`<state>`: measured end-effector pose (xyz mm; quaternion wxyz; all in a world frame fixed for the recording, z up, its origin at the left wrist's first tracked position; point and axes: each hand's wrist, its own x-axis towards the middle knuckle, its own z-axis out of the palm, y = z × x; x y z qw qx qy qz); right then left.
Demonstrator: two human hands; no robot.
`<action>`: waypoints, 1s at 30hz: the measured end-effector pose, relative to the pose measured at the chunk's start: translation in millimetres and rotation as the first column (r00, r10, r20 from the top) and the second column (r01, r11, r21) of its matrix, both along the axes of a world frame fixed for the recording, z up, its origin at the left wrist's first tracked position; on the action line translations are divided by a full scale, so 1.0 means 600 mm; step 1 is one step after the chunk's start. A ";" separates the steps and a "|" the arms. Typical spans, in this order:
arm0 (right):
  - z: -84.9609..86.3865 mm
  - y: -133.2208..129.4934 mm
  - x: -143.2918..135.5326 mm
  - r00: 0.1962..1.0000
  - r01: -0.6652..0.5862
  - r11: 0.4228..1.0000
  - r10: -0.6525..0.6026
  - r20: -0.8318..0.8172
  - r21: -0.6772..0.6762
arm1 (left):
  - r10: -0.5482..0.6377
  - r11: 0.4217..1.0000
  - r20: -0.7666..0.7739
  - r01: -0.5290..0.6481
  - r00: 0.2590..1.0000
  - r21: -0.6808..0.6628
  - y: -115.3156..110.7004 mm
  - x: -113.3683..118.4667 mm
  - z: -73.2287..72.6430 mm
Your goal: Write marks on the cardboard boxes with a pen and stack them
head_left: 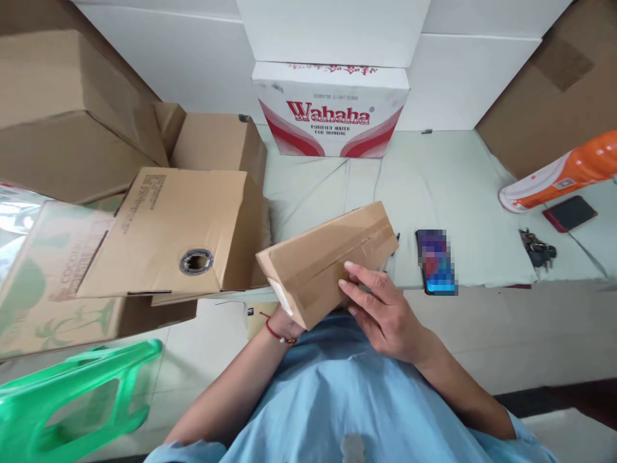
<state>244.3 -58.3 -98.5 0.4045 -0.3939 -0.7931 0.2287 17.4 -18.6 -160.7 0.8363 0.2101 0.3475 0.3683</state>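
A long, narrow brown cardboard box (332, 254) is held tilted over the near edge of the table, its seam covered with clear tape. My left hand (288, 325) supports it from below at the lower left end; its fingers are hidden behind the box, and a red string bracelet circles the wrist. On the taped face rest the fingertips of my right hand (378, 308), with its fingers stretched out and slightly apart. A small dark item (396, 243) peeks out past the box's right end, mostly hidden.
Cardboard boxes (168, 225) are stacked at left, above a green plastic stool (87, 399). A Wahaha carton (332, 116) stands at the back. To the right lie a phone (436, 262), keys (538, 249), a dark red-edged item (571, 213) and an orange bottle (563, 170).
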 end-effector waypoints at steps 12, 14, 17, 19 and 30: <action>0.030 0.057 0.023 0.863 0.316 0.893 -0.411 -0.293 -0.322 | 0.330 0.853 -0.365 -0.109 0.871 0.510 0.010 0.015 0.099; 0.021 0.054 0.020 0.827 0.277 0.873 -0.430 -0.362 -0.402 | 0.310 0.823 -0.378 -0.048 0.872 0.565 0.014 0.012 0.102; 0.008 0.042 0.012 0.805 0.250 0.861 -0.439 -0.400 -0.442 | 0.252 0.820 -0.355 -0.004 0.900 0.572 0.014 0.006 0.100; 0.001 0.032 0.005 0.803 0.245 0.867 -0.432 -0.411 -0.433 | 0.230 0.827 -0.337 0.000 0.913 0.563 0.011 0.004 0.094; -0.047 -0.011 -0.022 0.737 -0.005 0.826 -0.377 -0.561 -0.563 | 0.383 0.728 -0.343 -0.051 0.858 0.684 0.006 0.004 0.041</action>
